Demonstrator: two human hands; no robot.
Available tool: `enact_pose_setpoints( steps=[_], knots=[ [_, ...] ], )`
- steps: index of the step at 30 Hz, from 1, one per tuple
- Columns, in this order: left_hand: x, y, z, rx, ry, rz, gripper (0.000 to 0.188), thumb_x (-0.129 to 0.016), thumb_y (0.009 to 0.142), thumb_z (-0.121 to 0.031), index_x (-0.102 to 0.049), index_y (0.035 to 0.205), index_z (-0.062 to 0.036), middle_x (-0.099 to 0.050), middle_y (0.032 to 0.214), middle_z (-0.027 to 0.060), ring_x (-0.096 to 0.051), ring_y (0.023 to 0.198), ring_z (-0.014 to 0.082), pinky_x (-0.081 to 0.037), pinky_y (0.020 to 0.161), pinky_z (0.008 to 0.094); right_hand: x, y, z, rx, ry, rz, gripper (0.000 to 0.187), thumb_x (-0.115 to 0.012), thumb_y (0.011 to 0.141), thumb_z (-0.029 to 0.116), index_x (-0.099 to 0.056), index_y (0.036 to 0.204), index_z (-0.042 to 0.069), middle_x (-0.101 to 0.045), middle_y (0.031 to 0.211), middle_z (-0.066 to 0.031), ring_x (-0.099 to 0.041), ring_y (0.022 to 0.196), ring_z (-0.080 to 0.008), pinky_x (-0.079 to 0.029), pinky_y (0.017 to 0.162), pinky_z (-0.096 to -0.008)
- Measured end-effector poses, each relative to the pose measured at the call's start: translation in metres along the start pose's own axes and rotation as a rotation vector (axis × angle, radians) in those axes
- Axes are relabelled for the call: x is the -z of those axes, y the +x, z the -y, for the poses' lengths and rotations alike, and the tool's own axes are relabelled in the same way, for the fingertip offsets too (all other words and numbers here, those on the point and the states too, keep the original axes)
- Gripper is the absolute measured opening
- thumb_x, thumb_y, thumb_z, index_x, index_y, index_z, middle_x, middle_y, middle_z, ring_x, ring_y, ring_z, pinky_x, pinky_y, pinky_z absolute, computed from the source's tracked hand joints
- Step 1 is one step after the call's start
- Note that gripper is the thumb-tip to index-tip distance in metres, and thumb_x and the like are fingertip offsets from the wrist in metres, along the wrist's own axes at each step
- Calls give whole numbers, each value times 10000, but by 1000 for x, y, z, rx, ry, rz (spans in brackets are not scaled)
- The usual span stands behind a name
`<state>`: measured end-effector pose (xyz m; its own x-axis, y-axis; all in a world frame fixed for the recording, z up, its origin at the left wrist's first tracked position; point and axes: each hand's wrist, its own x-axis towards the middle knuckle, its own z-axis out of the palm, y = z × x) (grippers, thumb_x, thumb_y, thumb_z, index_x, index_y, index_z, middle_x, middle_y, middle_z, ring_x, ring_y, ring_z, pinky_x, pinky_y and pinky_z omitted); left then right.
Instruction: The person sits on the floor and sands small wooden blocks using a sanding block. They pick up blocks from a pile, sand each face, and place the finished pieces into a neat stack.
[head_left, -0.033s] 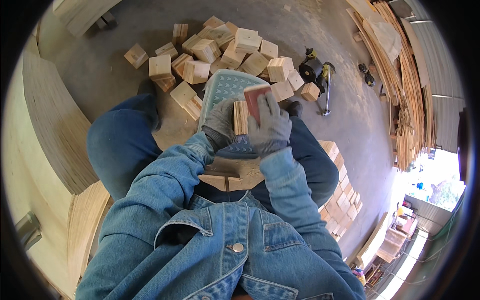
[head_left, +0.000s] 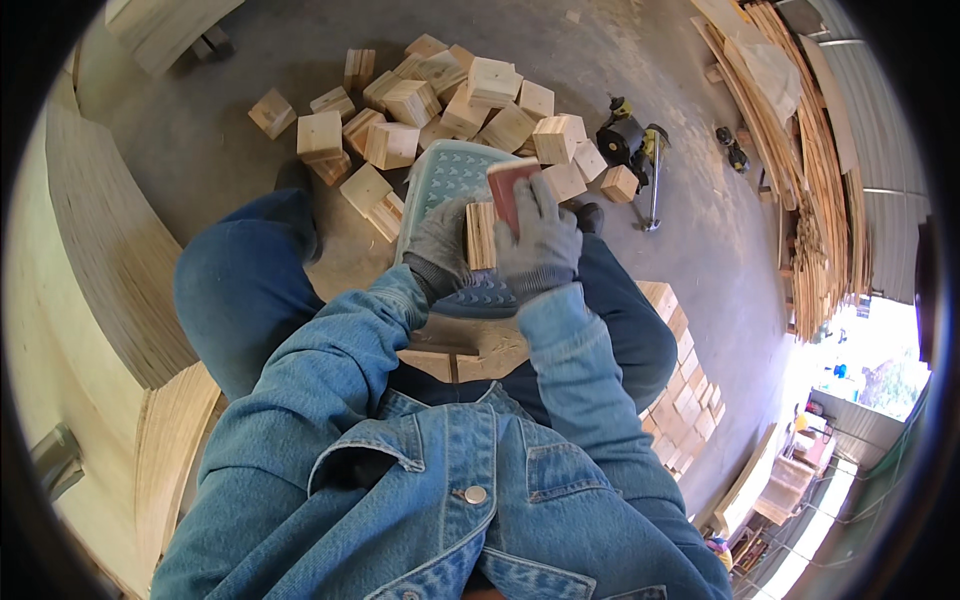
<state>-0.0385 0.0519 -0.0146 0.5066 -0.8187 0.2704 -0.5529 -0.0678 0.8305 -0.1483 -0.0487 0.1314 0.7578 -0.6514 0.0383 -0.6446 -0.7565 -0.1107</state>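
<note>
The left hand [head_left: 440, 245], in a grey knit glove, was clamped around a small pale wooden block [head_left: 481, 236] with visible grain, held over a teal perforated plastic stool [head_left: 450, 175]. The right hand [head_left: 538, 240], gloved alike, pressed a reddish sheet of sandpaper [head_left: 508, 190] flat against the block's side. Rough-cut square blocks [head_left: 410, 100] lay heaped on the grey concrete floor [head_left: 220, 160] beyond.
</note>
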Motion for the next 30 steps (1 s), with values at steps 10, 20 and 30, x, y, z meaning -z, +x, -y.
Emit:
enact_pose_setpoints(
  steps=[10,20,30],
  knots=[
    [1,3,-3,-30,-7,22,802,-893,704,-251,-494,1375,-68,-593,1241,172,-602,1144,371,-490,1045,449,-1,-51,-11,19,59,10,689,-714,865,359,-560,1484,100,-449,1609,-131,-568,1229,-471,-471,1029,-576],
    [3,0,-8,21,49,56,880,-911,667,-311,-489,1404,-79,-581,1271,184,-576,1188,389,-466,1070,461,0,-83,-16,72,70,-36,685,-744,830,316,-585,1459,96,-502,1563,-117,-583,1197,-435,-478,1013,-545],
    [-5,-1,4,-15,56,-24,909,-929,619,-304,-498,1390,-88,-588,1264,181,-596,1171,395,-494,1049,452,-39,37,-44,-128,413,-33,686,-707,927,349,-513,1540,109,-544,1540,-148,-589,1312,-357,-455,1128,-416]
  ],
)
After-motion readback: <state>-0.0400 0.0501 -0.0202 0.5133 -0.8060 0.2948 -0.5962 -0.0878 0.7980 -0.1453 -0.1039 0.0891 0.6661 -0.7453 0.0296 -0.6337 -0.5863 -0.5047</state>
